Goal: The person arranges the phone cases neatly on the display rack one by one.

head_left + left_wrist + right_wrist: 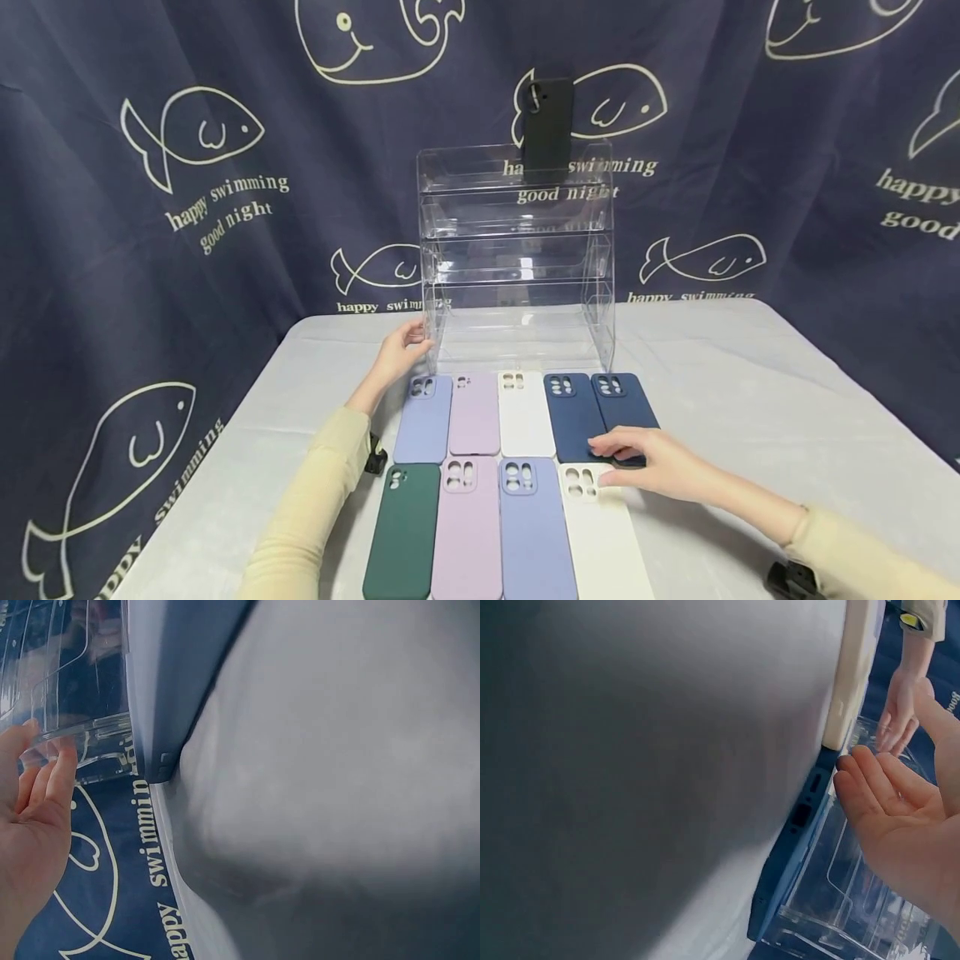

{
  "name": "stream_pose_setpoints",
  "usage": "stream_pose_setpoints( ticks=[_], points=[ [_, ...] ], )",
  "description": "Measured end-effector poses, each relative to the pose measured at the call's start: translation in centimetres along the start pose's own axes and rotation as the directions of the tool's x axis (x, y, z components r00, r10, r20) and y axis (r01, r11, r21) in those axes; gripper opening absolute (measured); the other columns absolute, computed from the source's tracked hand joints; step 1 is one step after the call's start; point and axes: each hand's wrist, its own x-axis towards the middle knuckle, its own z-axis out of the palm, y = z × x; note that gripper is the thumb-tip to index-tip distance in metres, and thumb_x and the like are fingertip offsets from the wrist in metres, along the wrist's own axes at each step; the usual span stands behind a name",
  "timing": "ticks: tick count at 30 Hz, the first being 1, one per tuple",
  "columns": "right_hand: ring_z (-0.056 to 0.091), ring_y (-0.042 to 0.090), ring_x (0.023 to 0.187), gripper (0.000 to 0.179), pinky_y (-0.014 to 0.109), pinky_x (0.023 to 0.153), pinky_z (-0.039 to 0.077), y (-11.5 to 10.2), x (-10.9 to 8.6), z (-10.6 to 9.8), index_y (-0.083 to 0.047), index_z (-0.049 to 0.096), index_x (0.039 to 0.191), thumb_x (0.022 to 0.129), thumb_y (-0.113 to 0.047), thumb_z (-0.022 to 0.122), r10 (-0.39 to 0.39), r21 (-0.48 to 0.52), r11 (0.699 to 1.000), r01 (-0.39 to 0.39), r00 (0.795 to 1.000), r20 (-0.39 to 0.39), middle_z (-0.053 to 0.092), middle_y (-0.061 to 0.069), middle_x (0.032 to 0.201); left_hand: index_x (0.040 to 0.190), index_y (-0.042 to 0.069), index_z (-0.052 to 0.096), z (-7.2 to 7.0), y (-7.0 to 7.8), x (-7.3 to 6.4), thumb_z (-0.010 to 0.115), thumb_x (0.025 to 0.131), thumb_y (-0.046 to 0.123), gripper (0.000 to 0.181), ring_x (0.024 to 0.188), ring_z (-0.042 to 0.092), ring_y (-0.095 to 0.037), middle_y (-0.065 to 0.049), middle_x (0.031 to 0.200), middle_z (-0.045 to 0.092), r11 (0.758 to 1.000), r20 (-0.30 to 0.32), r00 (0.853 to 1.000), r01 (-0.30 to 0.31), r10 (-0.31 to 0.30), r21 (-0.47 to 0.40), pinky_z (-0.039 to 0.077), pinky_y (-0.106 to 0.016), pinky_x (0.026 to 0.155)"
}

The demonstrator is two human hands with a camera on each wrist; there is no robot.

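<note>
A clear plastic tiered display rack (517, 333) stands upright at the back of the table. My left hand (400, 354) is at its lower left side; in the left wrist view the thumb and fingers pinch the clear edge. My right hand (663, 468) is over the right end of the phone cases, fingers extended and loosely bent, nothing held. Its fingertips overlap the lower end of the rightmost navy phone case (630, 404) and the top of the white phone case (609, 546) in the front row; whether they touch cannot be told.
Two rows of phone cases lie before the rack, including a dark green case (402, 533), a light purple case (467, 542) and a periwinkle case (537, 542). A black phone case (547, 125) leans in the rack's top tier. A navy fish-print curtain (225, 275) hangs behind.
</note>
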Motion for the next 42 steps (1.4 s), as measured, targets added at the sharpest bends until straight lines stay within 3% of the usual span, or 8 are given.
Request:
stream_pose_setpoints(
  ticks=[8, 29, 35, 42],
  points=[
    [0.061, 0.012, 0.076, 0.031, 0.025, 0.066, 0.056, 0.0, 0.1, 0.1, 0.000, 0.067, 0.101, 0.076, -0.017, 0.077, 0.005, -0.022, 1.000, -0.006, 0.999, -0.046, 0.068, 0.005, 0.088, 0.135, -0.008, 0.040, -0.2, 0.4, 0.4, 0.062, 0.089, 0.009, 0.054, 0.115, 0.055, -0.040, -0.029, 0.124, 0.055, 1.000, 0.009, 1.000, -0.004, 0.004, 0.004, 0.046, -0.043, 0.101],
    [0.057, 0.011, 0.075, 0.031, 0.022, 0.066, 0.055, -0.7, -1.1, 0.1, -0.004, 0.069, 0.101, 0.076, -0.021, 0.077, 0.125, 0.090, 0.987, -0.134, 0.987, 0.105, 0.059, 0.002, 0.083, 0.135, -0.006, 0.042, 0.0, 0.3, -0.2, 0.062, 0.089, 0.009, 0.052, 0.116, 0.055, -0.039, -0.028, 0.125, 0.055, 1.000, 0.016, 1.000, 0.020, -0.020, 0.017, 0.047, -0.043, 0.101],
    [0.050, 0.006, 0.067, 0.043, 0.018, 0.057, 0.049, -1.1, -1.7, 0.3, 0.000, 0.069, 0.100, 0.071, -0.030, 0.080, 0.162, 0.006, 0.987, -0.163, 0.983, 0.083, 0.052, -0.003, 0.078, 0.134, -0.008, 0.042, 0.1, 0.3, -0.3, 0.061, 0.089, 0.008, 0.052, 0.114, 0.055, -0.041, -0.030, 0.124, 0.055, 1.000, 0.008, 1.000, -0.009, 0.009, 0.027, 0.047, -0.044, 0.100],
    [0.042, -0.002, 0.063, 0.054, 0.015, 0.052, 0.039, -1.8, -1.8, 0.4, 0.002, 0.070, 0.098, 0.065, -0.039, 0.081, 0.230, -0.106, 0.969, -0.224, 0.972, 0.044, 0.046, -0.006, 0.074, 0.134, -0.007, 0.043, 0.0, 0.5, -0.3, 0.062, 0.089, 0.009, 0.052, 0.115, 0.054, -0.040, -0.029, 0.124, 0.055, 1.000, 0.000, 1.000, 0.004, -0.004, 0.017, 0.046, -0.044, 0.101]
  ],
)
